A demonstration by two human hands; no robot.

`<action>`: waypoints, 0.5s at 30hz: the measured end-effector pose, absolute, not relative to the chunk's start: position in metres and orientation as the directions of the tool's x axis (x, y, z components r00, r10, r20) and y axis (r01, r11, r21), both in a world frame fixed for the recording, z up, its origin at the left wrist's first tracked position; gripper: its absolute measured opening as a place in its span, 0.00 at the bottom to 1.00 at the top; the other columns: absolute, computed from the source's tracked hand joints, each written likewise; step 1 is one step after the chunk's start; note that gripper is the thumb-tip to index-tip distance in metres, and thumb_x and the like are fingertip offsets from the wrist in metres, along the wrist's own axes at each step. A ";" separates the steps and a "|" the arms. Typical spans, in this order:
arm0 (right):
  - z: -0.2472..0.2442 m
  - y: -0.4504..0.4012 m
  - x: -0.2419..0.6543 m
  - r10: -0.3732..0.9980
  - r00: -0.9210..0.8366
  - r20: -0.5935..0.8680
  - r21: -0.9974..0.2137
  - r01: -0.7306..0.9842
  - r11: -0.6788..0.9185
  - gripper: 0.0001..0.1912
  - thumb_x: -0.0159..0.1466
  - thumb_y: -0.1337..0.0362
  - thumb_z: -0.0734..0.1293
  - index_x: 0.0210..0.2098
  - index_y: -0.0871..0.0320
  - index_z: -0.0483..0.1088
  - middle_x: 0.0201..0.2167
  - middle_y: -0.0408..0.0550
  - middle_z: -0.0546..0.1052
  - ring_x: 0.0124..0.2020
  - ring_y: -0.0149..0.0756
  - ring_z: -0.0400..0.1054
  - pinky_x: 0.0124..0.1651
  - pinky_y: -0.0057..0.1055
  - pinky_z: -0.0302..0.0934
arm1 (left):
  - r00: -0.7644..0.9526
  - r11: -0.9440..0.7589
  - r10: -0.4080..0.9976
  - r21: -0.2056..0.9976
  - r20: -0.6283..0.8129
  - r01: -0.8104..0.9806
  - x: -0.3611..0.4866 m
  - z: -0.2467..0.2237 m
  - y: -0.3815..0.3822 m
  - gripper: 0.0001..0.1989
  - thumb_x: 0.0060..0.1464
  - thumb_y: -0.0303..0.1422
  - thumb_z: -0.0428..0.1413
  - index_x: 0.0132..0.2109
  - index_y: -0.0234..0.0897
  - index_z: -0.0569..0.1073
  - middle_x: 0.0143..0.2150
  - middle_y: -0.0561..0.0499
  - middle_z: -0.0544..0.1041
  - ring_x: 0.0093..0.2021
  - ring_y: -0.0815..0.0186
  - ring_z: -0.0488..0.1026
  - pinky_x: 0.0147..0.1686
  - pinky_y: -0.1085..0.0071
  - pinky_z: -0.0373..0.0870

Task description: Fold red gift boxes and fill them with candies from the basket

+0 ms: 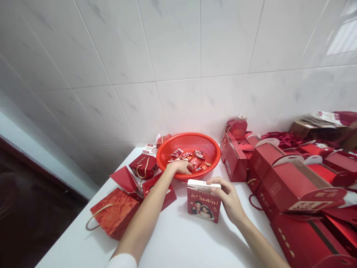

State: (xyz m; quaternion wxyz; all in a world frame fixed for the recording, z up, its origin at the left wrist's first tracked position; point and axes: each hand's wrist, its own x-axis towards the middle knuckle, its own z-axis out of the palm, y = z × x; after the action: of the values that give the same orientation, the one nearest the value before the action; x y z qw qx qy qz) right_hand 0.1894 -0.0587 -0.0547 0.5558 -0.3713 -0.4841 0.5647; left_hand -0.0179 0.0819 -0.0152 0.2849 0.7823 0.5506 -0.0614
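Note:
My left hand (182, 167) reaches over the near rim of a red plastic basket (192, 139). Its fingers are bent down together at the wrapped candies (196, 161) inside; the fingertips are partly hidden, so what they grip cannot be made out. In front of the basket, my right hand (226, 195) pinches the top of a small red gift box (204, 204) from the right side. This box stands upright on the white table, shows a cartoon couple and gold writing, and has its white-edged top open.
Left of the basket lie a red box with a rope handle (143, 166), an open red box (164, 199) and a flower-patterned gift bag (115, 210). Many red gift boxes (299, 182) pile up on the right. A tiled wall (178, 108) rises behind the table (178, 242).

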 end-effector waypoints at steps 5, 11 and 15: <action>-0.057 -0.059 0.189 0.987 -0.109 0.114 -0.957 -0.278 0.080 0.09 0.55 0.56 0.72 0.32 0.54 0.77 0.29 0.44 0.78 0.29 0.37 0.71 0.33 0.28 0.63 | 0.432 -0.278 0.807 0.387 -0.402 0.879 -0.021 -0.021 0.079 0.26 0.40 0.34 0.62 0.51 0.44 0.80 0.56 0.47 0.79 0.54 0.51 0.75 0.52 0.66 0.69; -0.058 -0.059 0.189 0.987 -0.126 0.100 -0.954 -0.293 0.060 0.09 0.55 0.57 0.72 0.32 0.55 0.77 0.29 0.45 0.78 0.30 0.39 0.72 0.31 0.28 0.63 | 0.455 -0.297 0.809 0.408 -0.373 0.863 -0.021 -0.022 0.075 0.23 0.45 0.39 0.62 0.51 0.42 0.79 0.54 0.45 0.80 0.51 0.52 0.76 0.50 0.67 0.69; -0.059 -0.059 0.189 0.987 -0.119 0.109 -0.953 -0.296 0.069 0.09 0.54 0.57 0.73 0.32 0.56 0.77 0.28 0.44 0.77 0.28 0.35 0.69 0.30 0.26 0.60 | 0.451 -0.288 0.819 0.427 -0.355 0.858 -0.019 -0.023 0.072 0.22 0.44 0.37 0.62 0.49 0.41 0.80 0.53 0.45 0.80 0.50 0.52 0.76 0.49 0.67 0.69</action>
State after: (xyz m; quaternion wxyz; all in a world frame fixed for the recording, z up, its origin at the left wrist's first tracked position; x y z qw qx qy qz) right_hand 0.1892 -0.0585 -0.0590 0.5553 -0.3632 -0.4758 0.5774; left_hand -0.0190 0.0724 -0.0228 0.2880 0.8017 0.5228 -0.0337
